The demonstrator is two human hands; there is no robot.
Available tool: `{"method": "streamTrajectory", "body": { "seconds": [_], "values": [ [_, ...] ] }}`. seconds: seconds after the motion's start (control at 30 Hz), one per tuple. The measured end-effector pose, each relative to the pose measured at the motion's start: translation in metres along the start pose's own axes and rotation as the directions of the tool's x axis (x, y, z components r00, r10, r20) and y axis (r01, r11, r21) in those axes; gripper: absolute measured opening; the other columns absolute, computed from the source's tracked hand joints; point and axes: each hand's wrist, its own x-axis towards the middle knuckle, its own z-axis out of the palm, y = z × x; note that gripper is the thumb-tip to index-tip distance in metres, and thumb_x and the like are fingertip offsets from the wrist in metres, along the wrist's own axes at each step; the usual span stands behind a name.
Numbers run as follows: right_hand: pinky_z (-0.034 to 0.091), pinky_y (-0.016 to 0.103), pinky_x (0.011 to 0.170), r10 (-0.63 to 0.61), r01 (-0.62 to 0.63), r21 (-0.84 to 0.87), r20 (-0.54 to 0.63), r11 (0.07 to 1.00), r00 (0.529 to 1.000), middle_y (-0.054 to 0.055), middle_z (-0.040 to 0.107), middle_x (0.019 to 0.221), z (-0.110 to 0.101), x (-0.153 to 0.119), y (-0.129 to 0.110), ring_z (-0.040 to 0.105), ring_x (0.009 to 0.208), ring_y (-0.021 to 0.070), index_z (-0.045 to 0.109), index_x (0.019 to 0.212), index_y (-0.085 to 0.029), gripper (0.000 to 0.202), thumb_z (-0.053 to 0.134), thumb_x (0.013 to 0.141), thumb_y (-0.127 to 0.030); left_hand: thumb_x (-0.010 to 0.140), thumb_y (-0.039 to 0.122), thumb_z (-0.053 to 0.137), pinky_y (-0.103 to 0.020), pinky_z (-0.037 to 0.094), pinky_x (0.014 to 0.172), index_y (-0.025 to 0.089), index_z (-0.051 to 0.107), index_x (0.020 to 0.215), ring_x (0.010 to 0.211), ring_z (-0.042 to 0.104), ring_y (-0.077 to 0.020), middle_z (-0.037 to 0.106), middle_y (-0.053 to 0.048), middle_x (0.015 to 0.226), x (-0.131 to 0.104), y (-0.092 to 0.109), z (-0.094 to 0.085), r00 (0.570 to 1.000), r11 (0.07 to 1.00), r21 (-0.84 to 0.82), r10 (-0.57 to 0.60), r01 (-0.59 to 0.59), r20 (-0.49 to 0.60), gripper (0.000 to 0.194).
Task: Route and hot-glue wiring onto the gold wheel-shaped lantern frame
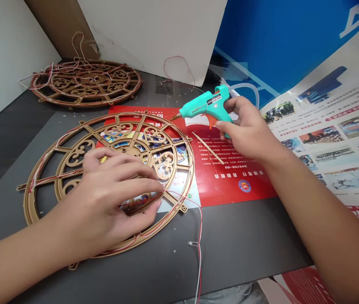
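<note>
A teal hot glue gun (209, 104) with an orange trigger is gripped in my right hand (246, 126). Its nozzle points left, just above the far right rim of a round gold openwork frame (59, 143). My left hand (116, 198) lies over that frame, hiding part of its centre. Between its thumb and fingertips it pinches a thin red-and-white wire (201, 223) at a right-hand spoke. The same wire runs along the rim, then hangs over the table's front edge. A small clear LED (192, 243) is attached to the hanging part.
Behind on the left lies a second gold frame (87, 82) with tangled wires. A thin pale stick (208, 147) rests on a red printed sheet (236, 181). White boards (154, 33) stand at the back, and a large printed poster (325, 139) covers the right side.
</note>
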Motion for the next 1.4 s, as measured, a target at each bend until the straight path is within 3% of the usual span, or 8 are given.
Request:
{"method": "streamTrajectory", "body": {
  "seconds": [0.3,0.43,0.53,0.93,1.07,1.13,1.23,1.4],
  "values": [
    [0.064,0.072,0.134,0.070,-0.093,-0.230,-0.106,0.969,0.992,0.020,0.085,0.145,0.009,0.013,0.021,0.082,0.143,0.0472,0.088,0.133,-0.023,0.025,0.084,0.108,-0.020,0.118,0.035,0.077,-0.055,0.043,0.114,0.043,0.087,0.118,0.101,0.086,-0.0218,0.093,0.012,0.113,0.009,0.006,0.001,0.996,0.995,-0.079,0.050,-0.055,-0.069,0.013],
    [0.067,0.067,0.127,0.125,-0.153,-0.186,-0.151,0.971,0.981,0.019,0.087,0.151,0.009,0.024,0.032,0.083,0.143,0.0446,0.085,0.149,-0.025,0.039,0.084,0.110,-0.021,0.121,0.035,0.074,-0.054,0.039,0.113,0.043,0.083,0.118,0.102,0.087,-0.0203,0.093,0.014,0.113,0.009,0.007,0.003,0.996,0.995,-0.076,0.061,-0.066,-0.062,0.012],
    [0.070,0.064,0.122,0.114,-0.136,-0.164,-0.135,0.977,0.984,0.016,0.091,0.141,0.009,0.030,0.036,0.085,0.134,0.0422,0.088,0.138,-0.027,0.027,0.081,0.112,-0.024,0.120,0.036,0.074,-0.055,0.040,0.112,0.044,0.084,0.118,0.104,0.087,-0.0208,0.093,0.014,0.113,0.010,0.007,0.004,0.997,0.995,-0.079,0.057,-0.061,-0.057,0.012],
    [0.065,0.072,0.129,0.110,-0.146,-0.279,-0.141,0.949,0.984,0.023,0.089,0.144,0.020,0.026,0.028,0.083,0.136,0.0481,0.089,0.127,-0.022,0.021,0.082,0.107,-0.023,0.121,0.035,0.073,-0.053,0.038,0.113,0.043,0.084,0.119,0.101,0.086,-0.0199,0.092,0.014,0.113,0.010,0.006,0.001,0.996,0.993,-0.087,0.070,-0.075,-0.059,0.014],
    [0.057,0.072,0.136,0.006,-0.070,-0.325,-0.193,0.943,0.981,0.022,0.086,0.147,0.016,0.015,-0.001,0.075,0.150,0.0507,0.086,0.120,-0.026,0.014,0.084,0.106,-0.025,0.120,0.034,0.074,-0.053,0.038,0.115,0.042,0.084,0.118,0.100,0.085,-0.0205,0.092,0.013,0.112,0.011,0.006,0.001,0.996,0.994,-0.087,0.055,-0.060,-0.064,0.014],
    [0.062,0.061,0.119,-0.119,0.086,-0.273,-0.105,0.958,0.987,0.016,0.087,0.121,0.017,0.000,-0.028,0.079,0.125,0.0413,0.077,0.098,-0.028,0.012,0.077,0.109,-0.022,0.120,0.034,0.075,-0.053,0.039,0.114,0.042,0.085,0.118,0.102,0.086,-0.0214,0.092,0.013,0.112,0.011,0.005,0.001,0.996,0.994,-0.090,0.055,-0.061,-0.067,0.013],
    [0.057,0.047,0.094,-0.245,0.256,-0.013,0.252,0.967,0.936,0.004,0.073,0.084,0.022,-0.030,-0.071,0.070,0.089,0.0276,0.063,0.082,-0.029,0.032,0.075,0.111,-0.028,0.120,0.034,0.075,-0.053,0.040,0.113,0.041,0.084,0.118,0.104,0.086,-0.0217,0.093,0.013,0.112,0.010,0.005,0.001,0.996,0.996,-0.076,0.051,-0.057,-0.074,0.012],
    [0.050,0.046,0.103,-0.239,0.181,0.157,0.584,0.971,0.776,0.003,0.079,0.094,0.027,-0.056,-0.107,0.069,0.105,0.0275,0.071,0.089,-0.025,0.037,0.091,0.112,-0.046,0.123,0.041,0.072,-0.053,0.040,0.114,0.043,0.083,0.120,0.108,0.083,-0.0231,0.093,0.012,0.114,0.007,0.002,0.002,0.993,0.998,-0.036,0.046,-0.050,-0.106,0.011]
  ]
}}
